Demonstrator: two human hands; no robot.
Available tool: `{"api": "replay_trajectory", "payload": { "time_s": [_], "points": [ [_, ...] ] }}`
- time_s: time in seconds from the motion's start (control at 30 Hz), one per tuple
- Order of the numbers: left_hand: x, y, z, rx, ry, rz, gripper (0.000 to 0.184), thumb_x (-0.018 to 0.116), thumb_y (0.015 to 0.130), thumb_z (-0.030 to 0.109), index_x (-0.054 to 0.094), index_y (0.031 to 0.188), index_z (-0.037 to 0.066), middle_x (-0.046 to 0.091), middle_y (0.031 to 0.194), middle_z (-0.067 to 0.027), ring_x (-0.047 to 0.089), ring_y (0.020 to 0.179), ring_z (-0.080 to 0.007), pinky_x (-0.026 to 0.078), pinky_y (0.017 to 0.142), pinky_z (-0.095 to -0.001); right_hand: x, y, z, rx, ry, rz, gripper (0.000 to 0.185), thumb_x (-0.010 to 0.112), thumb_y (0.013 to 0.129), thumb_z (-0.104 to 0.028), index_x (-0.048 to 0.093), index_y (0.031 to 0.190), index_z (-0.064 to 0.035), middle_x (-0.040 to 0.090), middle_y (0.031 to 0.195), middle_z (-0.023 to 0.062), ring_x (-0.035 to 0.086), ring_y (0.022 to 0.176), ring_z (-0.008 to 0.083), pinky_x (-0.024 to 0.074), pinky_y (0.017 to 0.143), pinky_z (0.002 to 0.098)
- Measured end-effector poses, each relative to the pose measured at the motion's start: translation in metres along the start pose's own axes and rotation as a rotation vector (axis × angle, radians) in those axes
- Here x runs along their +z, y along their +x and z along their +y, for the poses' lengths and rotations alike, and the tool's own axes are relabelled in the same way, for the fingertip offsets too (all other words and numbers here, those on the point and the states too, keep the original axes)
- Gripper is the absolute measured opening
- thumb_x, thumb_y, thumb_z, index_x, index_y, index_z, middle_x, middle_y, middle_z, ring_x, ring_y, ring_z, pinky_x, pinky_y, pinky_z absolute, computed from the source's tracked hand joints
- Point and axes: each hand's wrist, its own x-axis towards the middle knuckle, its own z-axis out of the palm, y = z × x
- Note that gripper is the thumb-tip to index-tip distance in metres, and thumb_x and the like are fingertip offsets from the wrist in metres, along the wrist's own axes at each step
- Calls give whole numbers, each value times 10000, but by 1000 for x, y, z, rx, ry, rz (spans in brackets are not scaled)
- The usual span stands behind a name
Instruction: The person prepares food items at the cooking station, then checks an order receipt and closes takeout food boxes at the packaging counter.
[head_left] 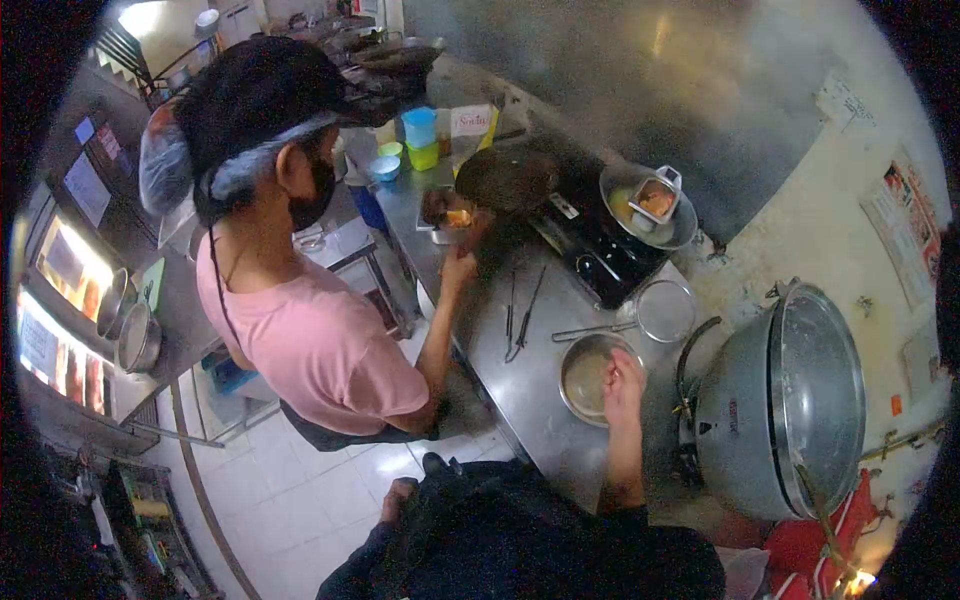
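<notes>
My right hand is raised over the right side of a round metal bowl on the steel counter. Its fingers are bent and drawn together; whether anything small is between them cannot be made out. Down by my dark clothing, my left hand hangs at my side, its fingers mostly hidden. Just beyond the bowl lies a round strainer with its handle to the left. A pair of tongs rests farther left on the counter.
A co-worker in a pink shirt stands at the left, one hand near a small metal tray. A black stove carries a dark pan and a metal pot. A large metal vessel stands at right.
</notes>
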Motion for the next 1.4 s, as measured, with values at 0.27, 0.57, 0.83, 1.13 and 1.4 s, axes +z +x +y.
{"api": "replay_trajectory", "payload": {
  "time_s": [0.27, 0.57, 0.83, 1.13, 1.4],
  "points": [
    [21, 5, -27, 126, 76, -8, 212, 513, 676, 277, 564, 639, 75, 583, 719, -134, 571, 708, -319, 452, 593, -401, 109, -18, 83, 195, -367, -283, 170, 568, 799, -198, 575, 910, -70, 565, 741, -6, 482, 596, 60, 355, 491, 187],
    [-61, -36, 62, -138, -144, 195, 164, 527, 678, 256, 585, 733, 113, 597, 749, -89, 574, 705, -285, 464, 601, -362, 244, 132, 144, 181, -658, -174, 338, 574, 774, -373, 581, 891, -56, 546, 759, 23, 463, 615, 92, 348, 475, 251],
    [-60, -61, 76, -379, -102, 124, 238, 501, 746, 258, 601, 871, 83, 607, 876, -107, 575, 801, -254, 462, 691, -325, 242, 108, 152, 167, -475, -168, 194, 546, 794, -270, 564, 819, -78, 515, 699, 5, 477, 587, 93, 377, 472, 231],
    [45, -18, -35, -113, -11, 136, 194, 523, 662, 237, 614, 741, 86, 618, 808, -113, 587, 735, -273, 469, 645, -360, 108, -6, 159, 485, -254, -360, 118, 536, 789, -170, 560, 756, -59, 506, 609, 10, 479, 530, 110, 378, 483, 235],
    [-3, -14, -5, -58, -143, 77, 165, 537, 658, 208, 611, 742, 86, 608, 778, -118, 583, 716, -270, 465, 628, -364, 57, -56, 160, 634, -296, -255, 143, 562, 780, -156, 522, 686, -55, 476, 576, 22, 450, 499, 113, 364, 473, 242]
  ]
}}
